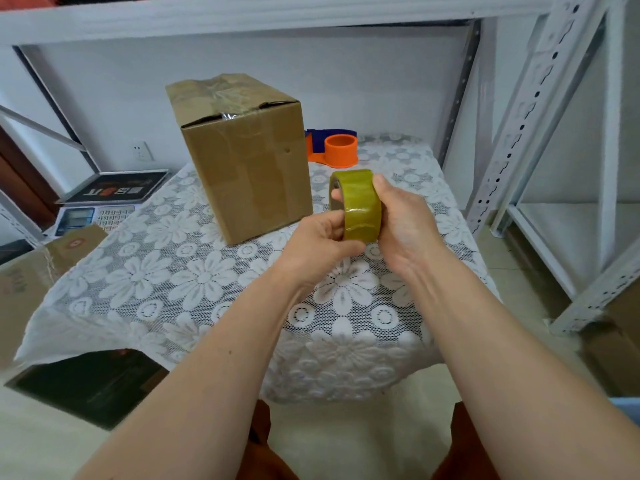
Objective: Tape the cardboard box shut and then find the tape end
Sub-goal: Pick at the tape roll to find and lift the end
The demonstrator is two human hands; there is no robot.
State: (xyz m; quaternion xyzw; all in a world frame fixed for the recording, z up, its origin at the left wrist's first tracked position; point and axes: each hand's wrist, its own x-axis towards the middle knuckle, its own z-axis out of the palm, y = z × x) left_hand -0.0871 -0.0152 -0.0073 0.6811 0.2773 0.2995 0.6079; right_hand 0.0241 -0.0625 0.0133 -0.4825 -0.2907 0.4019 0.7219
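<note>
A brown cardboard box (pixel 242 157) stands upright on the lace-covered table (pixel 166 282), its top flaps closed under clear tape that runs down the front. To its right, above the table, I hold a yellowish roll of tape (pixel 360 206) on edge. My right hand (pixel 405 223) grips the roll from the right, thumb on its upper rim. My left hand (pixel 318 240) pinches the roll's lower left rim with thumb and fingers. No loose tape end shows.
An orange and blue tape dispenser (pixel 336 150) sits behind the roll at the table's back. A weighing scale (pixel 100 209) and another carton (pixel 31 271) lie to the left. White metal shelving (pixel 540 133) rises on the right.
</note>
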